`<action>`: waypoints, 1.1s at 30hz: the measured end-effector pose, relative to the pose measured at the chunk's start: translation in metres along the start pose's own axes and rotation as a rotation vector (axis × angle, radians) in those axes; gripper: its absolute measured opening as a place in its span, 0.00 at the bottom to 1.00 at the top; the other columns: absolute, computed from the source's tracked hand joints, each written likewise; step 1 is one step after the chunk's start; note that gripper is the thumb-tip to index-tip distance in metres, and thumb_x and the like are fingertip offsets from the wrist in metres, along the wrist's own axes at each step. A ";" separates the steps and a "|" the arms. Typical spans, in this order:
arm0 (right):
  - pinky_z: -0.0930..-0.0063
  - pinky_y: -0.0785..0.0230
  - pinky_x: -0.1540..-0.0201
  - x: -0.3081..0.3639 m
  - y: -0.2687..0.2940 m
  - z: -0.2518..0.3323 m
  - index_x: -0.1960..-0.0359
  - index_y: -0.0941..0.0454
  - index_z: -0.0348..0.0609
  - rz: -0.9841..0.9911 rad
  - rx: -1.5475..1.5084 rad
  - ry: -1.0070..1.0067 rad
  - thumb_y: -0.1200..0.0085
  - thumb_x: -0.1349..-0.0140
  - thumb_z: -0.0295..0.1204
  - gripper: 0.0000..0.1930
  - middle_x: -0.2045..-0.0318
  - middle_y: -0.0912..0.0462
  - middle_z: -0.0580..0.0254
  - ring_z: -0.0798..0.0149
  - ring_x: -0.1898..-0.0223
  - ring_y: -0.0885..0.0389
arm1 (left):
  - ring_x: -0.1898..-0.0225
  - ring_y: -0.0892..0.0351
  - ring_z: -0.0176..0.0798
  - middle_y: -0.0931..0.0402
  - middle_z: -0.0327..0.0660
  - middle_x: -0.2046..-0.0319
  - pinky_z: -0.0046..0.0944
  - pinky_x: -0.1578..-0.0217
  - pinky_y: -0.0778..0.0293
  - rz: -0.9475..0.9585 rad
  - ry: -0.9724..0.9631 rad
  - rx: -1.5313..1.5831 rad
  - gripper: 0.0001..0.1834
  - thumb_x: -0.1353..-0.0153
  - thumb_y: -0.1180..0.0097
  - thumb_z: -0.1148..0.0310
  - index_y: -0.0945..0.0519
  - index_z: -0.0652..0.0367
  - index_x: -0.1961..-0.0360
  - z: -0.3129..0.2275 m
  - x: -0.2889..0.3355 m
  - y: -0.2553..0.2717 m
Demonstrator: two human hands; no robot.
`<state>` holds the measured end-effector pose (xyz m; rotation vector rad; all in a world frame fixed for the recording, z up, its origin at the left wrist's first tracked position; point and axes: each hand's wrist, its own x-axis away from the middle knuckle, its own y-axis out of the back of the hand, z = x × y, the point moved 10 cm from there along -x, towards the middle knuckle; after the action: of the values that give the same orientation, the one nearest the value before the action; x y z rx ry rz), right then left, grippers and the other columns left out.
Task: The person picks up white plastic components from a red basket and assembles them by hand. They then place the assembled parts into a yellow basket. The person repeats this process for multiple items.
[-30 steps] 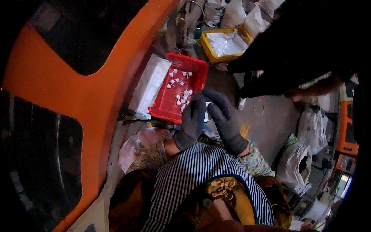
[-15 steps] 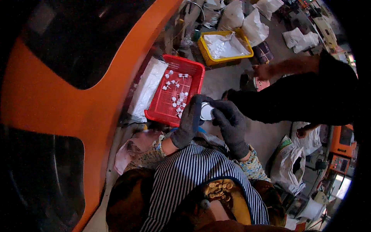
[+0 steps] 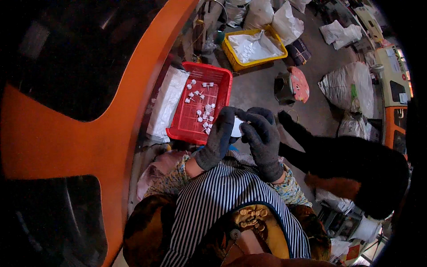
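Note:
My left hand (image 3: 215, 141), in a dark grey glove, is closed round the near side of a round white piece (image 3: 237, 128), held above my lap. My right hand (image 3: 263, 144), gloved the same, pinches that piece from the right with thumb and fingers. Its kind is hard to tell, since fingers cover much of it; only a smooth white face shows. Just beyond my left hand stands a red plastic basket (image 3: 229, 89). Small white plastic parts (image 3: 208, 107), each with a round head and a stem, lie scattered in it.
A white bag (image 3: 169, 104) lies between the basket and an orange machine (image 3: 120, 120) on the left. Farther off stand a lined yellow crate (image 3: 258, 66), white sacks (image 3: 287, 22) and a stool with a pink top (image 3: 299, 84). Another person's dark-clothed legs (image 3: 351, 160) are at right.
The other person has moved from the upper right nearer to my right side, uncovering the stool. My hands stay together on the white piece, fingers slightly shifted and covering more of it.

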<state>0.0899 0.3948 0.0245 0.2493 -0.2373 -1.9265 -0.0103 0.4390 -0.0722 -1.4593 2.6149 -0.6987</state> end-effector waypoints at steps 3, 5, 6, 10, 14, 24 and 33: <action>0.81 0.30 0.70 0.001 -0.003 -0.010 0.54 0.21 0.36 0.012 -0.097 -0.126 0.45 0.38 0.25 0.12 0.55 0.28 0.60 0.72 0.69 0.24 | 0.58 0.23 0.33 0.26 0.42 0.56 0.30 0.65 0.22 -0.030 -0.278 -0.150 0.22 0.31 0.55 0.54 0.32 0.57 0.44 -0.011 0.001 -0.002; 0.80 0.31 0.68 0.000 -0.002 -0.013 0.54 0.21 0.37 -0.008 -0.092 -0.115 0.44 0.39 0.25 0.12 0.55 0.27 0.60 0.71 0.70 0.24 | 0.56 0.23 0.32 0.27 0.42 0.55 0.28 0.65 0.22 0.013 -0.070 0.128 0.23 0.30 0.55 0.51 0.32 0.56 0.44 0.003 -0.002 -0.004; 0.80 0.31 0.67 0.000 -0.001 -0.015 0.53 0.21 0.37 -0.020 -0.087 -0.109 0.44 0.39 0.25 0.12 0.56 0.27 0.60 0.71 0.70 0.24 | 0.55 0.23 0.33 0.28 0.43 0.54 0.29 0.65 0.22 0.047 0.147 0.377 0.23 0.31 0.55 0.51 0.32 0.56 0.44 0.018 -0.001 -0.011; 0.72 0.27 0.61 -0.001 -0.001 -0.007 0.54 0.19 0.42 -0.020 0.036 0.021 0.43 0.43 0.24 0.14 0.57 0.26 0.56 0.64 0.60 0.22 | 0.54 0.25 0.35 0.29 0.43 0.54 0.33 0.58 0.24 0.076 0.105 0.169 0.20 0.35 0.46 0.57 0.31 0.57 0.49 0.012 -0.003 -0.009; 0.68 0.30 0.57 0.001 0.001 -0.004 0.54 0.18 0.45 -0.023 0.137 0.046 0.40 0.45 0.28 0.16 0.57 0.25 0.56 0.61 0.59 0.24 | 0.54 0.27 0.37 0.30 0.41 0.56 0.36 0.53 0.27 0.157 -0.145 -0.093 0.22 0.44 0.37 0.66 0.32 0.57 0.51 -0.016 -0.008 -0.019; 0.62 0.35 0.44 -0.003 0.003 -0.002 0.50 0.20 0.45 -0.034 0.114 0.129 0.41 0.46 0.30 0.19 0.48 0.26 0.52 0.53 0.46 0.29 | 0.50 0.26 0.40 0.28 0.41 0.51 0.41 0.48 0.27 0.305 -0.026 -0.141 0.38 0.58 0.28 0.68 0.34 0.57 0.45 -0.023 -0.008 -0.028; 0.56 0.44 0.35 -0.003 -0.023 0.008 0.43 0.26 0.46 0.484 -0.082 0.057 0.44 0.41 0.31 0.22 0.40 0.32 0.52 0.49 0.34 0.39 | 0.50 0.23 0.39 0.25 0.42 0.51 0.41 0.50 0.25 0.552 0.021 -0.302 0.34 0.60 0.25 0.69 0.25 0.55 0.48 -0.032 0.005 -0.039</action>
<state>0.0685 0.4058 0.0262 0.1729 -0.1623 -1.4444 0.0095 0.4287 -0.0263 -0.6943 3.0232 -0.2668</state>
